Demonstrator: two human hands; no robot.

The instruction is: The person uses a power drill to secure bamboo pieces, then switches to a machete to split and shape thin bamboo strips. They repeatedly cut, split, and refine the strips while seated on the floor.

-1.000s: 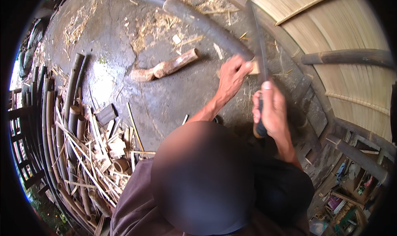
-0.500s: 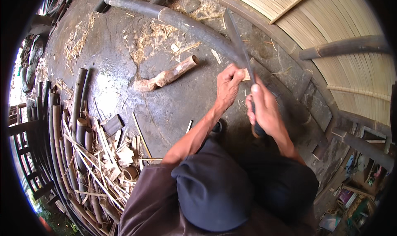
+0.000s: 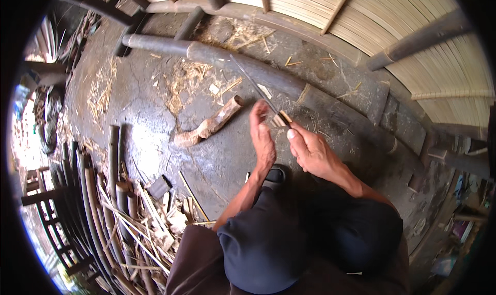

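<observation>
Between both hands' fingers (image 3: pixel 291 134), thin blade (image 3: pixel 253 86).

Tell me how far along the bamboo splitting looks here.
Done: split strips and shavings lie on the floor. In hand: the right hand holds a long blade to a small piece at the left hand. Left: whole poles lie uncut.

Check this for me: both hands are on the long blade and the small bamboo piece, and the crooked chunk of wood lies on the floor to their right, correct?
Not quite. In the head view the crooked chunk of wood lies on the floor to the left of the hands, not the right. The left hand and right hand do work the long blade and bamboo piece.
</observation>
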